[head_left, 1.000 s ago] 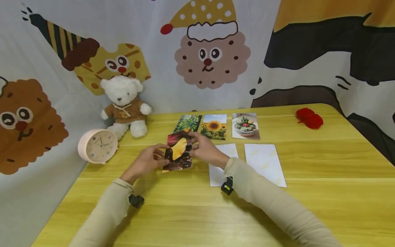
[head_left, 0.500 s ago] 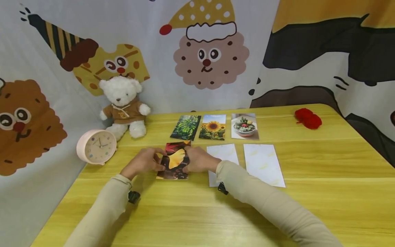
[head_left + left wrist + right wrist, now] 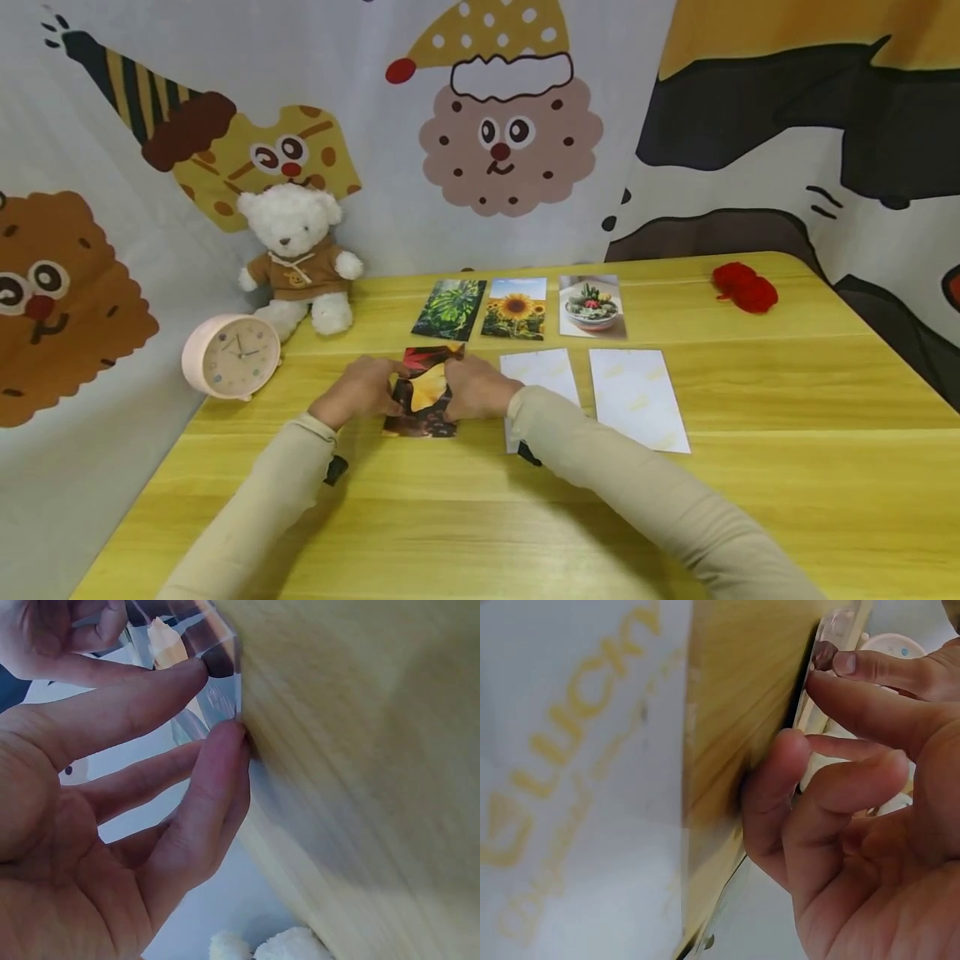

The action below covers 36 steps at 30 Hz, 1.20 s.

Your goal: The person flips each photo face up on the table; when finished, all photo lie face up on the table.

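Observation:
A glossy photo print (image 3: 429,390) with a yellow leaf on a dark ground lies on the table, front left of centre. My left hand (image 3: 362,388) pinches its left edge; in the left wrist view the thumb and a fingertip meet at the rim of the photo print (image 3: 219,697). At the opposite edge is my right hand (image 3: 480,388), gripping it with the thumb toward the front and the other fingers behind. Its fingers (image 3: 776,765) are curled along the print's side in the right wrist view. Both hands cover parts of the print's sides.
Behind lie photos of green leaves (image 3: 450,309), sunflowers (image 3: 515,308) and a cactus bowl (image 3: 592,306). White cards (image 3: 637,400) with faint yellow lettering lie to the right, one partly under the right forearm. A pink clock (image 3: 232,357), a teddy bear (image 3: 298,258) and a red fuzzy item (image 3: 745,287) stand around.
Both hands have brought the leaf photo down and toward the front, from tilted in the air to flat near the table. During the last half second they have barely shifted.

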Available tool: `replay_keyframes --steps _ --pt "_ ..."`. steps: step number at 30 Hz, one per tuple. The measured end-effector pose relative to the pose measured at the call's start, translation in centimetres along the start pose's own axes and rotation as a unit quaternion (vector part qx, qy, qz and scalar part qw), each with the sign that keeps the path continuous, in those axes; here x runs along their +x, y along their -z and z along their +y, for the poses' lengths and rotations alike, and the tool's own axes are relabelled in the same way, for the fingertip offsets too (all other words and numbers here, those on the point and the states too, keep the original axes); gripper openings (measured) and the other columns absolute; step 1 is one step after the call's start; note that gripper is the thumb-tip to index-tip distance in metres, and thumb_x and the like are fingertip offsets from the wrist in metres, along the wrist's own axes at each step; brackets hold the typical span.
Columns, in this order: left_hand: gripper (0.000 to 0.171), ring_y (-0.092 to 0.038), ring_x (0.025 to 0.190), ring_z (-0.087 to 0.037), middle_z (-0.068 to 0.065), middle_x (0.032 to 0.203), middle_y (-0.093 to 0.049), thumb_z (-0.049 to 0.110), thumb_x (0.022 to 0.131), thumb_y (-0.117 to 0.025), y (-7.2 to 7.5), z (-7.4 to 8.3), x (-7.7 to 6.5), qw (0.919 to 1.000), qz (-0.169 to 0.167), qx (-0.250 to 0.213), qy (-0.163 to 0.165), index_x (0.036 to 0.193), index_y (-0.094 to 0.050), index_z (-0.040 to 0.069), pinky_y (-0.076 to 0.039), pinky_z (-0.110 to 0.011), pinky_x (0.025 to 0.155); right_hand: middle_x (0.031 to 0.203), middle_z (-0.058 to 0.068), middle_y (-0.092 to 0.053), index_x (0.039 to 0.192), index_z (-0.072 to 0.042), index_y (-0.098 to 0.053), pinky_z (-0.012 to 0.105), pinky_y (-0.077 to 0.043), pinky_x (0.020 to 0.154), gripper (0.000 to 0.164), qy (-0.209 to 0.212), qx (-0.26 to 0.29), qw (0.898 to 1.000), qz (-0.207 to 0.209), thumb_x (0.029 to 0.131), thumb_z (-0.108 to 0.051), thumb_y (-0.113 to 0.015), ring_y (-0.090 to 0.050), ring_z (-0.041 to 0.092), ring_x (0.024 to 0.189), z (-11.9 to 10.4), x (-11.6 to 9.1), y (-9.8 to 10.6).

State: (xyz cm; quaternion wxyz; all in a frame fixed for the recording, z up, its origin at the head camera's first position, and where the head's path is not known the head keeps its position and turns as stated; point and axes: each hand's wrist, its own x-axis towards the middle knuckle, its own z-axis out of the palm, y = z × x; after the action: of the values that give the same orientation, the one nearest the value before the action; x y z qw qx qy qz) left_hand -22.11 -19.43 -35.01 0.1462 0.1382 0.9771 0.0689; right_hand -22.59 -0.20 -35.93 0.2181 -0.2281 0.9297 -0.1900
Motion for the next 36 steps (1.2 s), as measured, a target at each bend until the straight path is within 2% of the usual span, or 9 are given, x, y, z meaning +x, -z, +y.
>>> replay_keyframes --steps 8,11,14,16,19,22,26,30,36 --pt "0.055 -0.061 0.068 -0.014 -0.003 0.079 -0.070 0.014 0.083 -0.082 0.1 0.0 0.0 1.0000 0.005 -0.007 0.000 0.134 -0.063 0.005 -0.049 -0.028 0.061 0.076 0.006 -0.065 0.090 -0.010 -0.063 0.023 -0.042 0.041 0.022 -0.005 -0.020 1.000 -0.015 0.090 -0.029 -0.076 -0.052 0.010 0.041 0.0 0.1 -0.1" --pt "0.059 -0.063 0.072 -0.015 -0.004 0.084 -0.071 0.016 0.083 -0.083 0.4 -0.5 -0.1 0.9997 0.007 -0.017 0.014 0.136 -0.060 0.003 -0.053 -0.032 0.065 0.100 0.010 -0.073 0.119 -0.006 -0.064 0.024 -0.046 0.043 0.039 -0.002 -0.021 1.000 -0.018 0.093 -0.033 -0.073 -0.053 0.011 0.043 0.0 -0.1 -0.2" --pt "0.062 -0.065 0.074 -0.017 -0.006 0.086 -0.073 0.019 0.084 -0.081 1.1 -0.6 -0.6 0.9982 0.038 -0.040 0.024 0.137 -0.056 0.000 -0.056 -0.037 0.071 0.095 0.008 -0.075 0.154 -0.006 -0.036 0.027 -0.048 0.050 0.075 0.015 0.007 1.000 -0.016 0.095 -0.041 -0.067 -0.048 0.011 0.043 0.4 -1.0 0.1" --pt "0.058 -0.066 0.073 -0.017 -0.007 0.087 -0.073 0.020 0.087 -0.079 1.4 -0.2 -1.2 0.9948 0.067 -0.074 0.016 0.136 -0.055 0.000 -0.056 -0.038 0.070 0.084 0.004 -0.074 0.161 -0.009 -0.019 0.029 -0.050 0.057 0.087 0.033 0.031 0.999 -0.009 0.096 -0.045 -0.064 -0.051 0.011 0.047 0.8 -2.1 0.5" --pt "0.047 -0.069 0.080 -0.018 -0.010 0.095 -0.074 0.019 0.093 -0.072 1.3 1.0 -2.1 0.9825 0.087 -0.162 -0.031 0.135 -0.058 0.001 -0.057 -0.036 0.070 0.081 0.002 -0.070 0.159 -0.010 -0.026 0.033 -0.053 0.066 0.081 0.072 0.041 0.996 0.015 0.097 -0.045 -0.063 -0.057 0.012 0.058 1.7 -3.9 1.5" --pt "0.042 -0.069 0.103 -0.027 -0.017 0.118 -0.069 0.020 0.100 -0.062 0.7 2.5 -2.5 0.9539 0.044 -0.287 -0.074 0.139 -0.055 0.006 -0.059 -0.041 0.083 0.106 0.009 -0.071 0.158 -0.009 -0.031 0.041 -0.057 0.078 0.075 0.089 0.027 0.995 0.041 0.098 -0.043 -0.062 -0.068 0.019 0.085 3.0 -5.7 2.4" --pt "0.049 -0.056 0.131 -0.040 -0.024 0.147 -0.049 0.021 0.105 -0.054 -0.1 4.4 -2.3 0.8848 -0.049 -0.452 -0.104 0.150 -0.043 0.008 -0.051 -0.050 0.106 0.144 0.018 -0.054 0.159 -0.011 -0.029 0.053 -0.048 0.105 0.074 0.074 0.000 0.994 0.076 0.099 -0.041 -0.060 -0.057 0.032 0.129 5.0 -8.0 3.2" --pt "0.056 -0.046 0.141 -0.042 -0.025 0.156 -0.036 0.019 0.105 -0.051 -0.7 5.8 -2.0 0.8219 -0.119 -0.548 -0.101 0.156 -0.031 0.007 -0.041 -0.051 0.116 0.155 0.021 -0.041 0.160 -0.012 -0.026 0.057 -0.044 0.109 0.076 0.055 -0.002 0.994 0.094 0.099 -0.040 -0.062 -0.047 0.038 0.138 7.1 -9.5 3.2" --pt "0.061 -0.038 0.145 -0.044 -0.029 0.157 -0.029 0.016 0.105 -0.047 -1.4 7.5 -1.7 0.7791 -0.170 -0.594 -0.104 0.158 -0.020 0.000 -0.034 -0.050 0.121 0.154 0.024 -0.039 0.159 -0.010 -0.028 0.061 -0.040 0.111 0.079 0.049 0.027 0.993 0.103 0.096 -0.039 -0.066 -0.042 0.043 0.142 9.2 -10.8 2.3"
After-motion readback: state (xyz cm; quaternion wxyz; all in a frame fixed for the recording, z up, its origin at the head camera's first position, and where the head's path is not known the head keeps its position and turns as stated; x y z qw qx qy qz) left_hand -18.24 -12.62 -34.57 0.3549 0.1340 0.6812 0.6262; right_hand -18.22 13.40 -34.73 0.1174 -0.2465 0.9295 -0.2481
